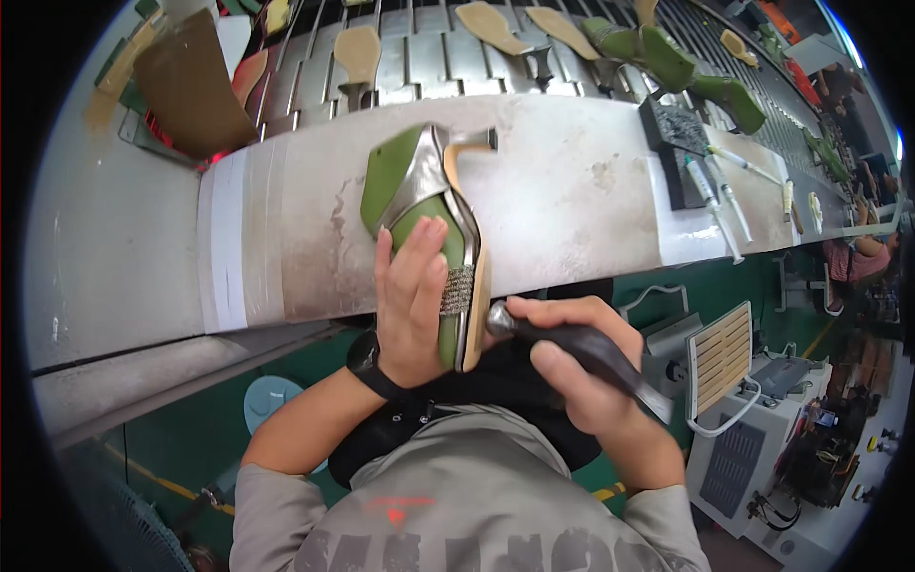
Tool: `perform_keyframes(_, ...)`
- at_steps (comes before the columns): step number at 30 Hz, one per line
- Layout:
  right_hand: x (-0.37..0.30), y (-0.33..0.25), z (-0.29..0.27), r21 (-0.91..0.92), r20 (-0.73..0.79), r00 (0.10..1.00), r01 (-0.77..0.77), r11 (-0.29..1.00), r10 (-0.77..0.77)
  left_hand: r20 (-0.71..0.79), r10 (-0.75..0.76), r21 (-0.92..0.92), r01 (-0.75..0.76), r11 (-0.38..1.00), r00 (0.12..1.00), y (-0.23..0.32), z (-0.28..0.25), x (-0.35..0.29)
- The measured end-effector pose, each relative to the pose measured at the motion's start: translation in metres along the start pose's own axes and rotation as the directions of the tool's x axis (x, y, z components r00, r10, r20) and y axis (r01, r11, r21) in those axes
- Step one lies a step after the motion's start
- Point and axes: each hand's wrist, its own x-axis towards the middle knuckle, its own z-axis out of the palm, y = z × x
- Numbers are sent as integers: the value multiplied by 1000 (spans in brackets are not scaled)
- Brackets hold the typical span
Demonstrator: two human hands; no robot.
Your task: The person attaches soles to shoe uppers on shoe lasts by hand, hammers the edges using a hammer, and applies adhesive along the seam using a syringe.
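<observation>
A green high-heeled sandal [460,329] with silver trim and a glittery strap lies on its side, its tan sole facing right. Its heel [474,141] points right over the bench. My left hand [412,300] holds the sandal, fingers laid along its upper; the thumb is mostly hidden. In my right hand [589,367] is a dark-handled tool [581,348], gripped with the fingers around it. The tool's rounded metal end is at the sole near the toe; whether it touches cannot be told. A silvery piece shows at its other end.
Beyond the metal bench [562,191], a slatted conveyor [419,57] carries several green shoes and tan soles. On the right lie a black block [672,143] and several syringes [710,195]. A brown board [191,86] stands at left; a blue stool [272,405] is below.
</observation>
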Motion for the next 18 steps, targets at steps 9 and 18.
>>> perform_keyframes(9, 3, 56, 8, 315, -136, 986, -49, 948, 96, 120, 28, 97, -40, 994, 992, -17, -2, -29)
perform_keyframes(18, 41, 13, -8, 155, 37, 997, -78, 985, 73, 110, 7, 78, -15, 997, 994, -14, -1, -31)
